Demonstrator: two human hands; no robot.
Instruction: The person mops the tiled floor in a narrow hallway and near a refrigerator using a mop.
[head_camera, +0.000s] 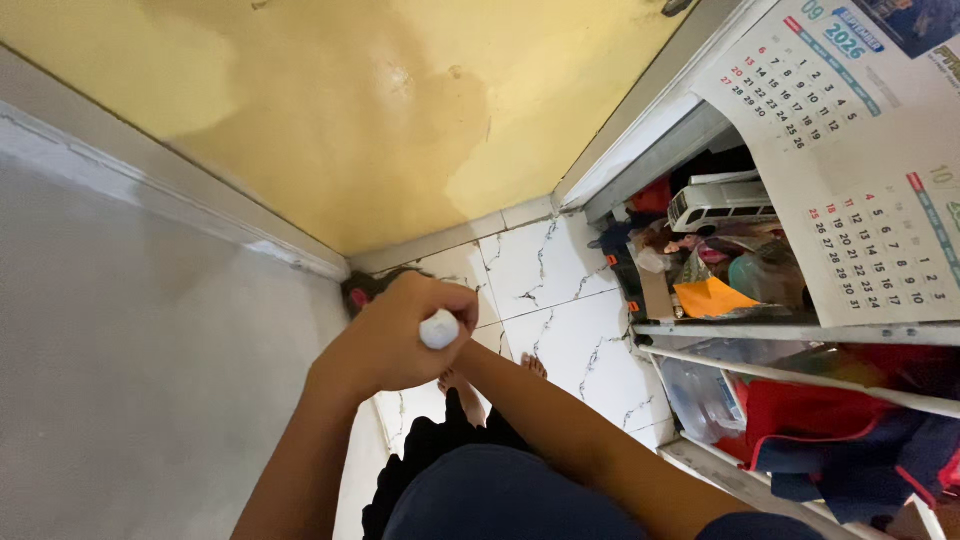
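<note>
Grip: left hand clenched on white handle | right hand hidden, state unclear

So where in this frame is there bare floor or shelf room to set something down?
Bare white marbled floor tiles lie between the yellow wall and the shelf unit. Nearer the feet the floor is taken. The shelves are packed: toy bus, orange paper, folded clothes. Both hands, left hand uppermost, grip a white handle end.
</note>
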